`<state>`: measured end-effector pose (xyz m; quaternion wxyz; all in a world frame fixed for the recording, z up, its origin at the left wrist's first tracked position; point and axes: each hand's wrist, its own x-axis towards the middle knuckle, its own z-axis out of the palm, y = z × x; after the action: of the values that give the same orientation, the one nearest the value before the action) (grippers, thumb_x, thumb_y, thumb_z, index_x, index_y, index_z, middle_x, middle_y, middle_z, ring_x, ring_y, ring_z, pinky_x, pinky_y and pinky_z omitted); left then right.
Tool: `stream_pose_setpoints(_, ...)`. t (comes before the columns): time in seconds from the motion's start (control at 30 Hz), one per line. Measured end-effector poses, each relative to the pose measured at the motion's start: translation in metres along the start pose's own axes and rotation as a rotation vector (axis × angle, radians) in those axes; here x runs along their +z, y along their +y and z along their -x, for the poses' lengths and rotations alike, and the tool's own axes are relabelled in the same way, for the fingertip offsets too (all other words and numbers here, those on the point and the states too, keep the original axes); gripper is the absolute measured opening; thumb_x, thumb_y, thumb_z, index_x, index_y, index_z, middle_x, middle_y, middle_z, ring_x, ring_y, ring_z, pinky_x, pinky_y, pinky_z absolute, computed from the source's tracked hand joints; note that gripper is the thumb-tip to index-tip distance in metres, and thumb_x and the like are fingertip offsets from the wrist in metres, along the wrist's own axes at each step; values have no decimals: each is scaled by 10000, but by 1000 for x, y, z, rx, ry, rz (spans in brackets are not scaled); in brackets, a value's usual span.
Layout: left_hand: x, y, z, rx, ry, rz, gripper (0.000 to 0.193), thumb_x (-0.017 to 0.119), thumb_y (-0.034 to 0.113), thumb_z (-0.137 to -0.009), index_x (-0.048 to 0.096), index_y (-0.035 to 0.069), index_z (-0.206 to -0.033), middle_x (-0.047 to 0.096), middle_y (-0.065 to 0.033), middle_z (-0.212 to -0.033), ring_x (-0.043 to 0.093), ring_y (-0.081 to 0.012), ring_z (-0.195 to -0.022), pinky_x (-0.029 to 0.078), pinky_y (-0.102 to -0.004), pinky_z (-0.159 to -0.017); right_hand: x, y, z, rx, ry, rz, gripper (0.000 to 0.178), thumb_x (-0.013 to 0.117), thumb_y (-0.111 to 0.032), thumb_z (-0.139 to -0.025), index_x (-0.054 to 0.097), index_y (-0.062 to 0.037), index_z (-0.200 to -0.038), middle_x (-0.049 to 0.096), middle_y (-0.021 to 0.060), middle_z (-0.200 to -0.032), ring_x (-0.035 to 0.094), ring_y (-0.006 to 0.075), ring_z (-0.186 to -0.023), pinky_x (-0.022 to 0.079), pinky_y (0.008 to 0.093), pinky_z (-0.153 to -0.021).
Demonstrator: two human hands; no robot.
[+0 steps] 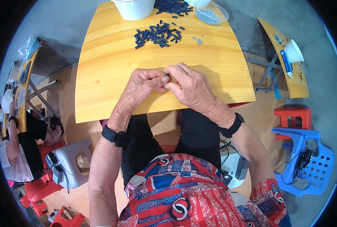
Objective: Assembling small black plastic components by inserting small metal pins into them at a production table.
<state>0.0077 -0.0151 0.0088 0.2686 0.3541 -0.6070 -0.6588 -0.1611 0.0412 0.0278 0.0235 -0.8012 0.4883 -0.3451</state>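
Over the near half of the wooden table [112,75], my two hands meet fingertip to fingertip. A small dark cylindrical piece [167,75] is pinched between them, mostly covered by the fingers. My left hand [144,84] grips it with thumb and index finger. From the right, my right hand [190,82] closes thumb and fingers on the same piece. Beyond the hands lies a loose pile of short black cylindrical pieces [157,34]. To its right sits a little cluster of tiny silvery parts [199,41].
A white tub [134,9] stands at the table's far left, beside a larger heap of black pieces [173,6]. A clear bowl of small metal parts [210,16] is far right. Stools flank me, including a blue one [308,159]. Another person [17,155] sits at left.
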Motion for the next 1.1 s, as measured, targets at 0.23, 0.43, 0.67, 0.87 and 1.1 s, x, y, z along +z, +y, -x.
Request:
stream_pose_setpoints(0.23, -2, 2, 4, 29, -36, -5, 209, 594, 164, -872, 675, -11, -955, 669, -59, -824, 610, -106, -763, 493, -240, -745, -5, 2, 8, 104, 127, -133, 174, 630, -70, -738, 552, -2, -878, 588, 125, -766, 611, 273, -684, 496, 349, -571)
stream_pose_setpoints(0.43, 2, 4, 3, 7, -34, 25, 242, 618, 212, -860, 672, -2, -959, 672, -67, -846, 612, -113, -768, 489, -246, -763, -6, 3, 23, 249, 196, -265, 196, 659, -32, -708, 579, -16, -886, 614, 121, -770, 630, 249, -699, 505, 316, -596)
stream_pose_setpoints(0.67, 6, 4, 1, 2, -79, -71, 236, 636, 218, -845, 685, 4, -931, 677, -56, -822, 603, -100, -746, 482, -242, -724, 4, 7, 24, 108, 210, -185, 203, 651, -36, -726, 560, -7, -906, 600, 118, -769, 621, 257, -689, 499, 326, -578)
stream_pose_setpoints(0.87, 7, 9, -1, -43, -72, -23, 183, 628, 143, -806, 694, -9, -884, 668, -59, -744, 603, -96, -694, 487, -238, -686, 7, 3, 22, 10, 162, -59, 274, 672, -76, -718, 540, -23, -953, 567, 107, -745, 603, 263, -678, 489, 341, -557)
stream_pose_setpoints(1.1, 10, 9, 1, -56, -24, 31, 142, 611, 80, -791, 685, -26, -849, 674, -69, -766, 604, -101, -682, 480, -225, -670, 12, 5, 22, -73, 158, 85, 185, 635, -118, -742, 492, -24, -809, 517, 101, -670, 583, 232, -592, 468, 322, -491)
